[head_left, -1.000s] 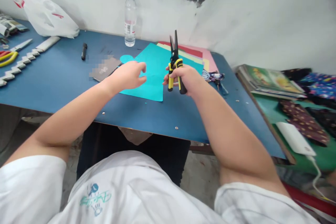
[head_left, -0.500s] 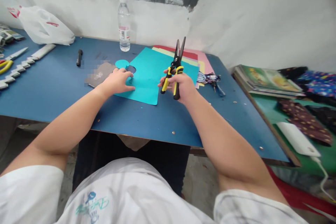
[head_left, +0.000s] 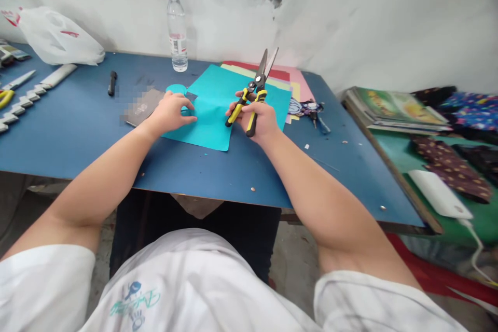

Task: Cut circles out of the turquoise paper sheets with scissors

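Note:
My right hand (head_left: 261, 118) is wrapped round black-and-yellow snips (head_left: 254, 88), held above the paper with the blades pointing up and away and slightly apart. A sheet of teal paper (head_left: 212, 127) lies on the blue table under both hands. At its left side my left hand (head_left: 173, 112) rests with thumb and fingers apart. Just beyond those fingers is a round teal paper piece (head_left: 176, 89), partly hidden by the hand. A dark gap shows in the sheet's left edge beside it. Left of the hand lies a grey-brown flat item (head_left: 144, 106), partly blurred out.
A water bottle (head_left: 178, 36) stands by the wall. Coloured paper sheets (head_left: 305, 85) lie beneath the teal one, with keys (head_left: 313, 117) alongside. Leftward are a black marker (head_left: 112, 83), a plastic bag (head_left: 58, 36), yellow-handled scissors (head_left: 17, 83) and a folded white strip (head_left: 29, 98).
My right hand has shifted a little left, and the snips now lean more to the right with their handles slightly wider apart. My left hand stays beside the round piece. The view has shifted slightly.

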Action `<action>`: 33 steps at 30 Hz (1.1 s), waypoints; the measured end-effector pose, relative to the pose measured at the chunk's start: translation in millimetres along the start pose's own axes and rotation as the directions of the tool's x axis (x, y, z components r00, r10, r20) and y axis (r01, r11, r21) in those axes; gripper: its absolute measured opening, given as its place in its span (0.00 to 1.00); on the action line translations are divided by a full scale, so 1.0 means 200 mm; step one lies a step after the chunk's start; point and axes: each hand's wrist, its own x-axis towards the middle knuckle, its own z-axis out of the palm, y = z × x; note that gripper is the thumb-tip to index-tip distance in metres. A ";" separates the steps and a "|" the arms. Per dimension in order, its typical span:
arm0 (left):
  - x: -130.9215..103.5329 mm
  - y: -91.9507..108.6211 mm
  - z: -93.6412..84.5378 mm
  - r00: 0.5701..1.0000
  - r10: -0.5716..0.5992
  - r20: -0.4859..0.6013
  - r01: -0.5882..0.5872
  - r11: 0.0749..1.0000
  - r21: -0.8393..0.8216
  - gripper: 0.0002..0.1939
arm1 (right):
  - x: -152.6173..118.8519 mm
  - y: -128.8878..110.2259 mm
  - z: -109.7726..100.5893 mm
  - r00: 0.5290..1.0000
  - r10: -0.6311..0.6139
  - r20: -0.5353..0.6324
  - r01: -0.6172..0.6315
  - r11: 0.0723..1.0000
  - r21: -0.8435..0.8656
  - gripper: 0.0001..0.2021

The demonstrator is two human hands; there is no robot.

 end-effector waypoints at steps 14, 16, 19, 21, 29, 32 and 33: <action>-0.07 0.11 -0.19 0.944 -0.312 -0.109 0.173 0.747 -0.642 0.25 | -0.10 -0.26 -0.09 0.968 0.075 0.238 -0.072 0.997 -0.022 0.28; -0.08 0.09 -0.23 0.955 -0.286 -0.071 0.167 0.722 -0.671 0.26 | -0.11 -0.29 -0.10 0.957 0.104 0.271 -0.090 0.994 -0.063 0.28; -0.11 0.09 -0.28 0.974 -0.226 0.014 0.175 0.714 -0.678 0.26 | -0.13 -0.33 -0.12 0.948 0.114 0.298 -0.095 0.992 -0.079 0.29; -0.14 0.10 -0.30 0.978 -0.190 0.090 0.202 0.730 -0.653 0.24 | -0.13 -0.34 -0.14 0.946 0.108 0.304 -0.092 0.994 -0.066 0.30; -0.10 -0.01 -0.30 0.946 -0.322 0.033 0.310 0.873 -0.376 0.24 | -0.09 -0.32 -0.19 0.937 0.274 0.218 -0.245 0.957 -0.152 0.24; -0.11 -0.20 -0.39 0.880 -0.473 -0.033 0.458 0.866 -0.201 0.24 | -0.07 -0.30 -0.21 0.923 0.337 0.188 -0.302 0.934 -0.190 0.20; -0.11 -0.26 -0.42 0.857 -0.515 -0.033 0.505 0.849 -0.154 0.24 | -0.06 -0.29 -0.21 0.917 0.352 0.186 -0.317 0.928 -0.194 0.20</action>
